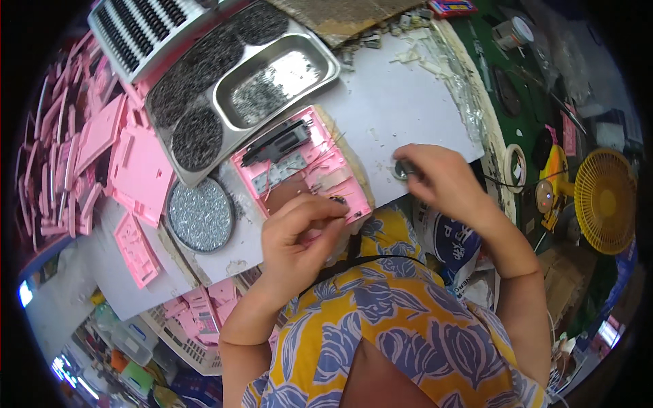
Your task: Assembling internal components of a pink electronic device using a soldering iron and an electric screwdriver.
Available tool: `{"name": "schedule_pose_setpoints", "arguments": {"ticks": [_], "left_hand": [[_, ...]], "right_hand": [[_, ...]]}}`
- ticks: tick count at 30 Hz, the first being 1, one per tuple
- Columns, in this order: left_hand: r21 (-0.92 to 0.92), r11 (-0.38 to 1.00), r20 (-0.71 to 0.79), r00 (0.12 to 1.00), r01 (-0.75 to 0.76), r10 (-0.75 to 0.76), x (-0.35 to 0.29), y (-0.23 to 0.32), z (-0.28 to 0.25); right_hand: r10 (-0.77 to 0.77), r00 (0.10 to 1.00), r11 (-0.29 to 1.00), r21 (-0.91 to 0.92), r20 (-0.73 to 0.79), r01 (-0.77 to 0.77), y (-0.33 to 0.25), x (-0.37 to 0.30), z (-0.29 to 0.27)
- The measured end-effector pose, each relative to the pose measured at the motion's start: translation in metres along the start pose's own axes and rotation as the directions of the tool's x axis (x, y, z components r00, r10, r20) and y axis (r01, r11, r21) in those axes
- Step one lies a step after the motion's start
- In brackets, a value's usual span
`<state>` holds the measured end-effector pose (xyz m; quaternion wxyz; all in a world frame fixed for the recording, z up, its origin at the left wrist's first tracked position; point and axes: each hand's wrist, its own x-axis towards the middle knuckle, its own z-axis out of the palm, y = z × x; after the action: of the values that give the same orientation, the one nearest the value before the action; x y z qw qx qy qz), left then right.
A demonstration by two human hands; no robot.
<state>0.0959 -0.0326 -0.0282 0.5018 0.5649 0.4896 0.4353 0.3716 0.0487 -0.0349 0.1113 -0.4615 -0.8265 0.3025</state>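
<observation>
A pink plastic housing (326, 158) lies open on the white work surface in front of me, with a black module (277, 143), a grey part and thin wires inside it. My left hand (299, 234) is over its near corner, thumb and forefinger pinched together; what is between them, if anything, is too small to make out. To the right of the housing, my right hand (442, 178) is closed around a small round metallic object (403, 169), resting at the white surface. Its kind is hidden by the fingers.
Left of the housing stand a round dish of small silvery pieces (168, 216) and a metal tray (219, 102) with dark small parts. Pink plastic pieces (139, 170) pile up at far left. A yellow fan (604, 200) and tape roll (515, 167) are at right.
</observation>
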Motion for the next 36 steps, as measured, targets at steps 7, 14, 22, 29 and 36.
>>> {"name": "schedule_pose_setpoints", "arguments": {"ticks": [7, 14, 22, 29, 36], "left_hand": [[-0.224, 0.971, -0.057, 0.993, 0.086, -0.102, -0.007, -0.002, 0.015], [-0.202, 0.977, -0.043, 0.996, 0.065, -0.075, -0.010, -0.002, 0.015], [-0.191, 0.982, -0.079, 0.996, 0.015, -0.030, -0.013, -0.006, 0.017], [0.291, 0.892, -0.053, 0.925, -0.345, 0.375, -0.007, -0.009, 0.002], [0.051, 0.961, -0.123, 0.954, -0.271, 0.275, -0.010, -0.007, -0.005]], "right_hand": [[0.074, 0.994, 0.539, 0.835, 0.084, -0.111, -0.052, -0.006, 0.003], [0.022, 0.975, 0.269, 0.938, 0.221, -0.219, -0.063, 0.004, 0.023], [0.055, 0.983, 0.435, 0.881, 0.177, -0.184, -0.064, 0.002, 0.032], [-0.183, 0.977, 0.831, 0.513, -0.114, 0.215, -0.065, 0.020, 0.025], [-0.474, 0.844, 0.768, 0.349, -0.252, 0.536, -0.062, 0.027, 0.027]]}}
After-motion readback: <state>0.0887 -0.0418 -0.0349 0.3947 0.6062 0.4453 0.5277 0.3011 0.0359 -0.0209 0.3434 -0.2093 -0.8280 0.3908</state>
